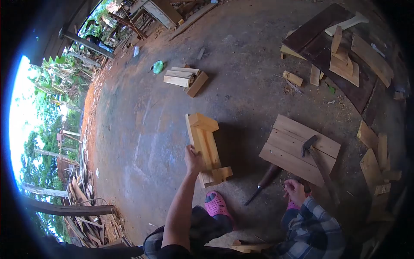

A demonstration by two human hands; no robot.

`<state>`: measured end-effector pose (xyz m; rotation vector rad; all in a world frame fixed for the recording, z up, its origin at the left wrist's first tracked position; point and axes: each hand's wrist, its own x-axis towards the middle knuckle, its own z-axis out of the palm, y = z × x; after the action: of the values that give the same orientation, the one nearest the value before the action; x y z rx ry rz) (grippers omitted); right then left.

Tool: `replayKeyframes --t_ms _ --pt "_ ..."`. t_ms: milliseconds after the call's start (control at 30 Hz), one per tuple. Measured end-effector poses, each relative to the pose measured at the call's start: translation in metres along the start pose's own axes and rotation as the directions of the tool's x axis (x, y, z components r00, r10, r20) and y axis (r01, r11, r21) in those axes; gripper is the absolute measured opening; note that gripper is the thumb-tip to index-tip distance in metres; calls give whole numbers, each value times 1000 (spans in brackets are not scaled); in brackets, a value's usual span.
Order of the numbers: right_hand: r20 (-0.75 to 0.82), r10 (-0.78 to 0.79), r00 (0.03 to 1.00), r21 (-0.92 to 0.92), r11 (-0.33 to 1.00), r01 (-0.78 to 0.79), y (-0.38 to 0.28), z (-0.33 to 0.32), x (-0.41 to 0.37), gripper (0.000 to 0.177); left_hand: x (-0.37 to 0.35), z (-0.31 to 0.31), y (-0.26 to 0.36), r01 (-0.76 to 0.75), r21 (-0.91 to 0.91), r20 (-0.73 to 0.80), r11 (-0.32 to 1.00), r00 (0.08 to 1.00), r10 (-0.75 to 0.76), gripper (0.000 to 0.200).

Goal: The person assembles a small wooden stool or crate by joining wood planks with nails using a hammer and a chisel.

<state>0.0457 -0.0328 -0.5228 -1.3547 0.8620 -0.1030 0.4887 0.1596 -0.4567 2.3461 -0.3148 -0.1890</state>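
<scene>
Right clog partly hidden behind right hand

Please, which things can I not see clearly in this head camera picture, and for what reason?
All in the head view:
Right hand: too small to tell whether its fingers pinch something.
Wooden frame in the left hand: its underside is hidden by its own planks.
Right pink sandal: mostly covered by the right hand and sleeve.
Wooden structure at the top: cut off by the upper edge.
</scene>
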Motion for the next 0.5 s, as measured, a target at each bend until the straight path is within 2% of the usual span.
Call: replayKeyframes --t_ms 33,133,167,200,267,300,333,367,400,467,500 --pt "-6 1 1000 -29 1000 -1 -5 1 -1 17 -11 -3 32 -59 116 0 992 998 59 34" --pt "-24 21 999 -96 995 -23 -26 9 -9 16 -18 4 56 -99 75 50 992 994 95 33" --pt "-45 36 998 -131 991 -42 -28 11 -11 15 -16 4 61 -68 152 110 986 993 52 32" --pt "-40 41 998 -133 990 -46 -25 11 -11 15 -14 8 64 -62 154 110 986 993 45 32" --pt "5 -222 975 -315 925 212 -13 9 -12 13 -14 17 67 -97 365 116 926 992 59 33" --pt "9 -213 977 -318 926 205 -13 9 -12 13 -15 20 69 -90 366 119 926 992 49 33" --pt "-45 -414 909 -418 834 359 -13 10 -11 12 -17 22 72 -75 386 85 920 995 46 34" --pt "-75 -599 797 -522 705 481 -13 9 -10 12 -18 26 76 -62 404 53 913 998 44 36" --pt "-74 -592 803 -526 707 473 -10 9 -9 12 -17 26 80 -58 403 60 914 998 37 36" --pt "-130 -493 860 -485 788 379 -2 7 -12 13 -17 23 83 78 284 32 956 995 -91 32" --pt "-123 -474 872 -489 794 362 -3 6 -13 13 -18 25 81 95 289 44 953 993 -112 32"
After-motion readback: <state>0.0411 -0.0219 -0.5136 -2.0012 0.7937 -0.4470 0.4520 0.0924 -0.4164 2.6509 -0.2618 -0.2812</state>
